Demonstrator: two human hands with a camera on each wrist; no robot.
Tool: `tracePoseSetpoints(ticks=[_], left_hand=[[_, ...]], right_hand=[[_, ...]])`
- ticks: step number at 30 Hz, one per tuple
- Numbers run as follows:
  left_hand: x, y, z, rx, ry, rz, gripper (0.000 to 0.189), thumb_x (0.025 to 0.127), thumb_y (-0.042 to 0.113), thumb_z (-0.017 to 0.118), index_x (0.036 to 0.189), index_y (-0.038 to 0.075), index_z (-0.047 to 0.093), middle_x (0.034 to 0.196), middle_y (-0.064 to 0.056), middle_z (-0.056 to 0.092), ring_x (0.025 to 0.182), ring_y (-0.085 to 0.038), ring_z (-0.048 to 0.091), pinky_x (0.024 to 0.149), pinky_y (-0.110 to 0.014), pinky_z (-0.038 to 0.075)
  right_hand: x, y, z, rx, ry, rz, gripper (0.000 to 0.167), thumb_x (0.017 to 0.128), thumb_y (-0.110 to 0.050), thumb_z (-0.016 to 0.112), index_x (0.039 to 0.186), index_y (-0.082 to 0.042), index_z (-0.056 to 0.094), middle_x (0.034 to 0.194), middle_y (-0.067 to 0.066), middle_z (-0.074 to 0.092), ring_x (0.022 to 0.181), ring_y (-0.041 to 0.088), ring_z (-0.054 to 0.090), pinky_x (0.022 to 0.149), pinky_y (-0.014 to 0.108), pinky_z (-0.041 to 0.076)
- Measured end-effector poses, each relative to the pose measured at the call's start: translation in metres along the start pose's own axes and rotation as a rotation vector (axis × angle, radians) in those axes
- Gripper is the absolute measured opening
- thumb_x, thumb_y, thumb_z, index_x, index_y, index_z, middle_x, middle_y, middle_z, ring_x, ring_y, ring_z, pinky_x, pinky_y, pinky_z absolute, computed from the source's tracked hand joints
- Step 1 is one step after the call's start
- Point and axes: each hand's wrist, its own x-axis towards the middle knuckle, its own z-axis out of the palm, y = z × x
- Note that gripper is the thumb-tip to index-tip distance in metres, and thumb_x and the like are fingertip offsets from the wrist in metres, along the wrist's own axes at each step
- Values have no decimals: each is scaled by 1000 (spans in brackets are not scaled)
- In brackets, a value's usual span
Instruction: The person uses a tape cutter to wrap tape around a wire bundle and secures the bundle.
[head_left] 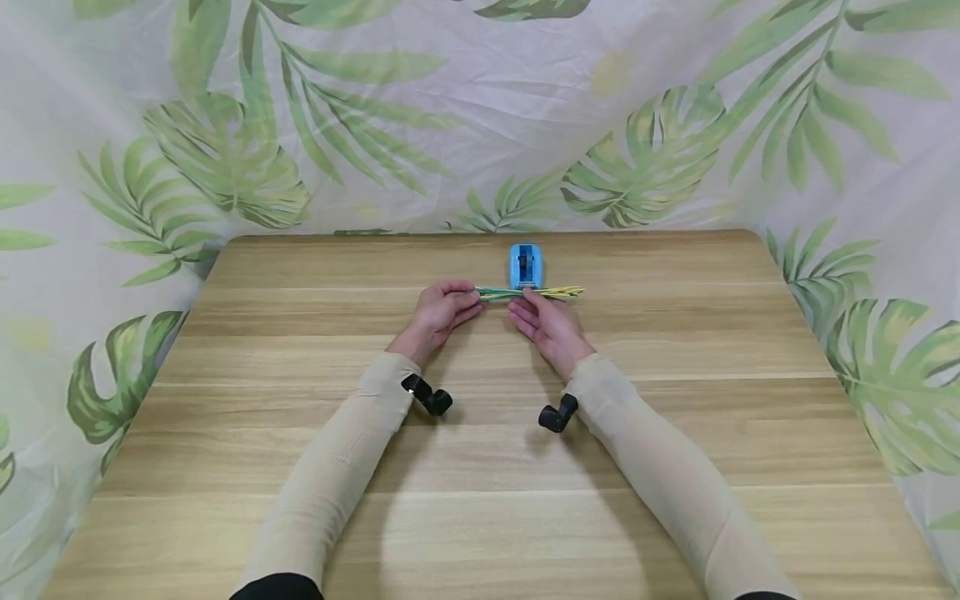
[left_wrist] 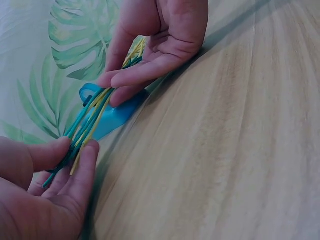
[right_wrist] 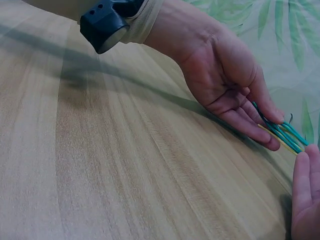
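A thin bundle of green and yellow wires (head_left: 497, 294) stretches level between both hands, above the far part of the table. My left hand (head_left: 442, 312) pinches its left end between thumb and fingers; in the left wrist view a few green and yellow tips poke out past that grip. Nearer the other end, my right hand (head_left: 551, 325) pinches the bundle, and yellow ends stick out to the right. Just behind the wires stands a blue tape dispenser (head_left: 526, 265). The left wrist view has it partly hidden behind the wires (left_wrist: 92, 120) and right hand (left_wrist: 160, 45).
The wooden table (head_left: 480, 500) reaches back to a leaf-patterned cloth (head_left: 480, 108) that hangs behind and at both sides. A small black camera (head_left: 427, 395) is strapped to the left sleeve, another black camera (head_left: 558, 413) to the right one.
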Motion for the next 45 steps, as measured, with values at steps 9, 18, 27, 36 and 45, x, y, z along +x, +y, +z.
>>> tracePoseSetpoints(ticks=[9, 18, 27, 36, 45], left_hand=[[1, 25, 4, 485, 55, 82, 49, 92, 15, 74, 131, -5, 54, 120, -17, 62, 98, -24, 63, 93, -38, 53], [12, 45, 48, 1019, -79, 141, 67, 94, 37, 71, 145, 0, 47, 139, -20, 53, 126, -32, 51, 101, -43, 46], [32, 38, 71, 1007, -169, 88, 71, 94, 33, 73, 148, -1, 42, 137, -21, 57, 124, -31, 54, 105, -40, 43], [35, 33, 70, 954, -193, 107, 73, 93, 23, 75, 150, -2, 38, 133, -25, 58, 122, -34, 56, 103, -40, 45], [41, 28, 69, 878, -150, 90, 77, 90, 19, 78, 152, 0, 36, 132, -23, 58, 120, -33, 56, 103, -39, 45]], right_hand=[[-1, -1, 0, -6, 3, -14, 8, 101, -11, 63, 104, -4, 60, 104, 14, 68, 120, 30, 61, 88, 33, 57], [-1, 1, 1, -13, 5, -22, 8, 101, -10, 61, 105, -3, 60, 115, 18, 65, 117, 31, 63, 90, 36, 56], [2, 3, 3, -13, 2, -13, 18, 102, -10, 59, 117, 0, 57, 116, 18, 64, 119, 33, 61, 92, 39, 55], [2, 2, 1, -19, 28, -21, 15, 101, -11, 61, 112, -1, 58, 106, 16, 66, 116, 34, 63, 85, 37, 58], [2, 1, 2, -16, 49, -29, 14, 100, -11, 61, 111, -2, 58, 107, 17, 67, 107, 31, 67, 86, 37, 58]])
